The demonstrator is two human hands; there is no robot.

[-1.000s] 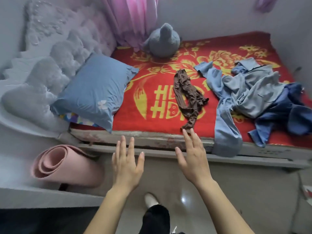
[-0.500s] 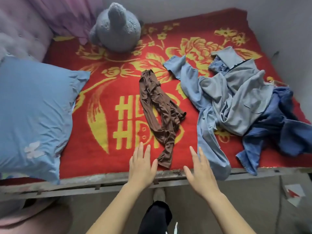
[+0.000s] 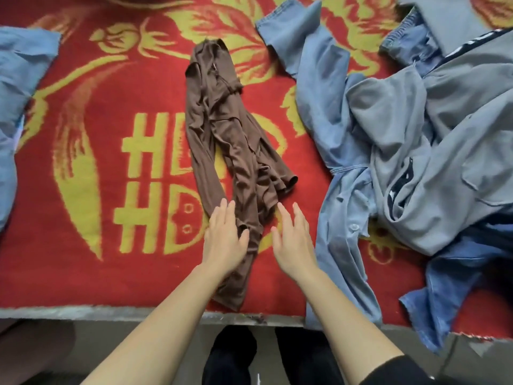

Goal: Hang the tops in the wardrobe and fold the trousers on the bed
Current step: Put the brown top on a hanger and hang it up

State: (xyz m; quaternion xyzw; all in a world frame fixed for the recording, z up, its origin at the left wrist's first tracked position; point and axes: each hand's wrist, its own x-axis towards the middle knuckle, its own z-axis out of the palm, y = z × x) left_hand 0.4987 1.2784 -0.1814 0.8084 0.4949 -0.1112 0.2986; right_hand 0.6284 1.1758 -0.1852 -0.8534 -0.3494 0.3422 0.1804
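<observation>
blue pillow (image 3: 16, 107) cut off left, grey top (image 3: 444, 162) cut off right

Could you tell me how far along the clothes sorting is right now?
Nothing looks done: no garment is folded or hung. The brown garment lies crumpled on the red blanket, and the blue and grey pile sits untouched beside it. In hand: the left hand rests open on the brown garment's lower end, the right hand open just beside it, neither gripping. Everything is left.
</observation>
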